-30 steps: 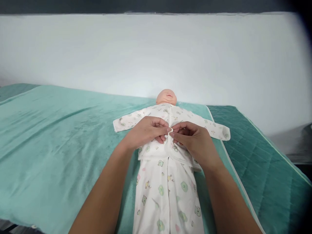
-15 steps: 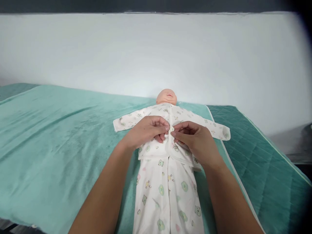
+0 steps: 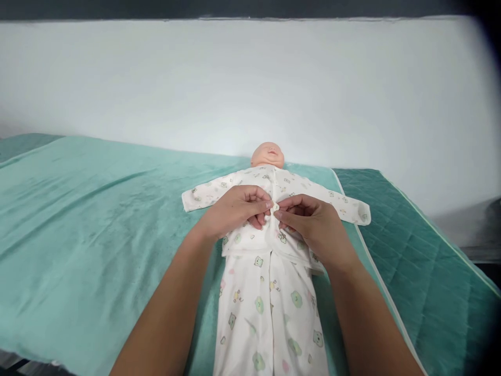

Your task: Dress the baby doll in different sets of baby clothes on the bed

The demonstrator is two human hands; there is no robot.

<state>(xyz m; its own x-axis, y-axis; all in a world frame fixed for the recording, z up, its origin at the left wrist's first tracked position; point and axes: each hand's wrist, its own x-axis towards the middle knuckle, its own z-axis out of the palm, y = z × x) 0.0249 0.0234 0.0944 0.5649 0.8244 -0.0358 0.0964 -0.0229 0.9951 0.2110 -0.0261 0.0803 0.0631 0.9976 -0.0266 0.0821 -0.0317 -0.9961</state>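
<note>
A baby doll lies on its back, dressed in a white printed jacket and matching pants. My left hand pinches the left side of the jacket's front opening between thumb and forefinger. Across from it, my right hand pinches the other side of the front. A small pale button shows between the fingertips of both hands, at mid-chest. The remaining fingers are curled over the cloth. Both sleeves stretch out sideways, and no doll hands show at the cuffs.
A light green blanket with soft wrinkles lies under the doll. On the right a darker green quilted pad extends past the blanket's white edge. A white wall rises right behind the doll's head.
Hardly anything differs. The fingertips and the button between them have shifted very slightly, and both hands keep their pinch on the jacket front.
</note>
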